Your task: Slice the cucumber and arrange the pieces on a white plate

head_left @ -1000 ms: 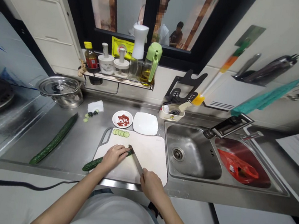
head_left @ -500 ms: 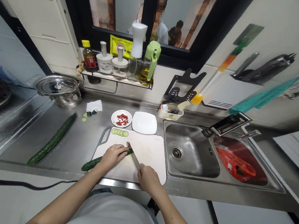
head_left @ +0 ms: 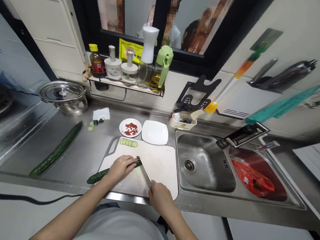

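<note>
Beyond the window (head_left: 138,2), a dark-clothed person (head_left: 190,35) has shifted. On the worktop's (head_left: 86,154) left, the whole cucumber (head_left: 57,148) remains uncut. Across the board's (head_left: 163,162) left edge, the left hand's (head_left: 121,167) fingers pinch the part-cut cucumber (head_left: 97,175); the right hand's (head_left: 161,195) wrap the knife (head_left: 144,170). Some slices (head_left: 129,143) are done, near the back-left corner.

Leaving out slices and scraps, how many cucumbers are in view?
2: one cucumber lies on the steel counter at left; a second cucumber lies partly on the cutting board, some hidden by the left hand.
</note>
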The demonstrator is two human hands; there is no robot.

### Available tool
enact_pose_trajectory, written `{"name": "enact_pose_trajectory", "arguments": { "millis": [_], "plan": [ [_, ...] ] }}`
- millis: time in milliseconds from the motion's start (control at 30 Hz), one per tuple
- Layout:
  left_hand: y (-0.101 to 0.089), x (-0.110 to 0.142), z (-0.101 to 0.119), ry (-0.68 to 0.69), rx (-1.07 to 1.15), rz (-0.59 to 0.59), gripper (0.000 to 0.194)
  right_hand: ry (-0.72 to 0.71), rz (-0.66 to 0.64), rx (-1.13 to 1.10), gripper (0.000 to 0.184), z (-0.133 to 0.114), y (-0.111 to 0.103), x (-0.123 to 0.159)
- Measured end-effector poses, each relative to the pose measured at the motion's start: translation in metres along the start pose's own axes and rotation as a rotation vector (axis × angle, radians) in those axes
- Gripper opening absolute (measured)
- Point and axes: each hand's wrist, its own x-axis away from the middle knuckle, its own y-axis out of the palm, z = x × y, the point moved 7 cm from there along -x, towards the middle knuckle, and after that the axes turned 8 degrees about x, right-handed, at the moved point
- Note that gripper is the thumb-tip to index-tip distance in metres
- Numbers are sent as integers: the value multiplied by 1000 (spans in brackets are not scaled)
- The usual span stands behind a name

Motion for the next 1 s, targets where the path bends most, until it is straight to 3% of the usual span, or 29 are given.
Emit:
{"name": "enact_pose_trajectory", "arguments": {
  "millis": [467, 1000],
  "plan": [
    [0, 0, 0, 1, 3, 3, 26, -4, 19, 23, 33, -17, -15, -18],
    [1, 0, -3, -15, 32, 9, 23, -4, 0, -43, 31, -9, -8, -12]
  ]
}}
